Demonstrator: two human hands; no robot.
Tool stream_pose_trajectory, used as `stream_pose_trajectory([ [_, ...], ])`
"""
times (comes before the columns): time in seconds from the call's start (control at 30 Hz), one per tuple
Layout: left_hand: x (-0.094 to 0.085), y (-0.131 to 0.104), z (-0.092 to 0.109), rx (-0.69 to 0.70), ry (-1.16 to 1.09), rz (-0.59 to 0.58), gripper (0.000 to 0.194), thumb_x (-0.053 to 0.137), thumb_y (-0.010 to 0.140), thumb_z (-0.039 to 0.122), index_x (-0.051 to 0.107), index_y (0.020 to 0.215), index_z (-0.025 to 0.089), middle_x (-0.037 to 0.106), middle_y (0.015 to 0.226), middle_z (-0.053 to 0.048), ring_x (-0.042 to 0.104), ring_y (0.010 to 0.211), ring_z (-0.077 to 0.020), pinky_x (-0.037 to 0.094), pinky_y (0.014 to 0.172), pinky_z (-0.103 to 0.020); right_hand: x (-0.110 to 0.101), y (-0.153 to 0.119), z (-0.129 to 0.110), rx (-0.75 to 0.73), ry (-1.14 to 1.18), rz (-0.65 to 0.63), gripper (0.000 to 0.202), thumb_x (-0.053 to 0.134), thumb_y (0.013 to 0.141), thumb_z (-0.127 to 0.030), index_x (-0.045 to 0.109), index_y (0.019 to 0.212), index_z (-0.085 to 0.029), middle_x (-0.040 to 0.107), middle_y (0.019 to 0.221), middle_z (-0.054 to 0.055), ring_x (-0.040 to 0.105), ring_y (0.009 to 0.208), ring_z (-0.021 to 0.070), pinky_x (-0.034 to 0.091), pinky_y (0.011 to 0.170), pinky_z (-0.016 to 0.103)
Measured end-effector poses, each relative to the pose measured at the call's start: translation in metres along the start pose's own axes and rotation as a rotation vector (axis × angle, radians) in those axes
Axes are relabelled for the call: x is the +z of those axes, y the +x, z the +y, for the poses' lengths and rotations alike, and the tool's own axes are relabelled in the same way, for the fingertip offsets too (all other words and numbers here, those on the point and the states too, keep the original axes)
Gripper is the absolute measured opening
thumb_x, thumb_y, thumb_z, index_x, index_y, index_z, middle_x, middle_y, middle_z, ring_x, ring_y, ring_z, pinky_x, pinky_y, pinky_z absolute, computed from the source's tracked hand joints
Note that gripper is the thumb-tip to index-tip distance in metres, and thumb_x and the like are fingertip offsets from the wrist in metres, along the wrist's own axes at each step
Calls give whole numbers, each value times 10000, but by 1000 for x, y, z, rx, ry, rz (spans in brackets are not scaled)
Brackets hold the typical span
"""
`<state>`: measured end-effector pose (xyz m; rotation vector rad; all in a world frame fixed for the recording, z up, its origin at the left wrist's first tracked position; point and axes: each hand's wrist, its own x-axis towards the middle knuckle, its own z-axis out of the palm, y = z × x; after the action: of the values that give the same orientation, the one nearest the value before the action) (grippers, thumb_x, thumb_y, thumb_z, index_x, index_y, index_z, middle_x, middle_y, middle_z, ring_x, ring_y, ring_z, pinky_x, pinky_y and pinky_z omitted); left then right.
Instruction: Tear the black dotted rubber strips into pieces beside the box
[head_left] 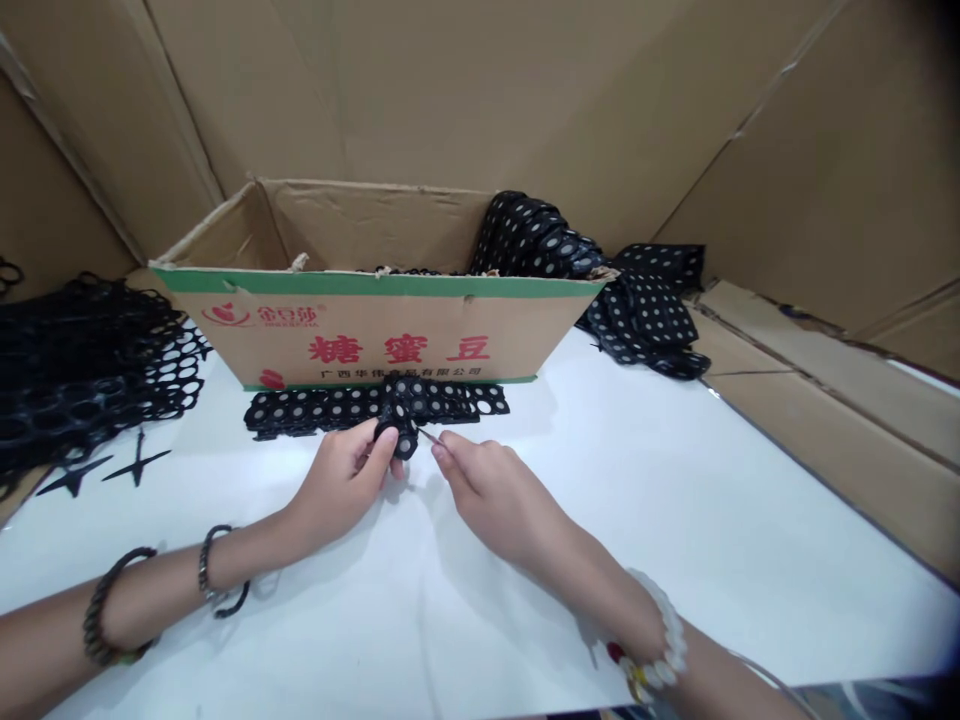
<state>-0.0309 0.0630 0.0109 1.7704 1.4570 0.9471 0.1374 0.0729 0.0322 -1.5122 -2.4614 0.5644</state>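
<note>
My left hand [352, 478] pinches the end of a black strip with round discs [405, 443], just in front of the carton. More of this black dotted strip [300, 405] lies along the foot of the box. My right hand [487, 490] is closed on a thin pointed tool [429, 436], whose tip meets or nearly meets the right side of the piece in my left hand. The exact contact is too small to tell.
An open cardboard box [375, 325] with red lettering stands behind my hands. Black dotted sheets [645, 310] hang over and lie at its right. Black perforated netting [82, 370] is piled at the left, near two black star-shaped pieces [137, 466] on the white table [315, 640].
</note>
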Motion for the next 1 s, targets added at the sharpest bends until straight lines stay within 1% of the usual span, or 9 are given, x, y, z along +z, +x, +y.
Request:
stream_pose_trajectory([
  [0.07,1,0,0,-5,-16,-7,336,351,844,363,461,604,155,534,515,39,427,423,-62,310,411,-167,3,0,1,-5,-29,-9,325,191,893,-318,454,756,-186,447,535,-24,358,451,92,189,461,220],
  [0.2,2,-1,1,-3,-20,-14,325,349,847,358,451,611,158,544,528,38,438,430,-61,325,418,-163,5,2,2,-10,-57,-15,339,185,893,-325,466,763,-190,469,548,-16,380,477,100,192,469,223],
  [0.33,2,-2,1,41,33,-14,314,338,855,331,429,607,162,535,523,40,431,422,-61,311,407,-167,7,1,-2,31,-72,-38,343,183,894,-312,477,769,-186,508,579,0,416,496,110,204,472,232],
  [0.43,3,-3,-1,152,154,-6,294,329,859,277,387,593,167,523,529,32,436,439,-69,316,435,-182,10,-1,-6,43,-93,-61,336,186,893,-293,482,782,-179,533,608,15,442,509,118,209,470,239],
  [0.6,5,-6,-9,463,525,23,218,324,836,198,414,639,169,447,535,5,409,486,-118,308,478,-238,18,-3,-13,29,-147,-96,268,229,872,-209,484,797,-179,556,652,27,483,536,135,207,467,247],
  [0.67,5,-6,-11,503,590,13,208,317,835,191,427,661,167,438,539,0,400,495,-130,305,481,-250,19,-3,-14,25,-174,-109,249,245,857,-174,490,810,-177,559,659,32,496,554,142,205,470,250],
  [0.73,4,-5,-11,482,575,-9,210,311,839,194,424,664,167,429,543,3,393,499,-130,307,484,-253,17,-2,-12,15,-187,-116,259,242,862,-183,496,815,-174,557,651,33,494,554,141,206,473,252],
  [0.9,0,-1,-4,341,363,-79,291,264,866,211,389,606,173,428,592,4,419,586,-123,350,554,-247,9,-2,-5,-28,-119,-108,358,201,893,-292,493,724,-174,541,609,19,462,523,115,236,485,235],
  [1.0,-2,1,0,338,317,-94,307,259,867,212,417,607,172,432,604,-7,427,660,-140,365,610,-264,6,-4,-4,-25,-94,-86,367,199,896,-304,491,714,-176,543,612,15,453,515,108,236,477,230],
])
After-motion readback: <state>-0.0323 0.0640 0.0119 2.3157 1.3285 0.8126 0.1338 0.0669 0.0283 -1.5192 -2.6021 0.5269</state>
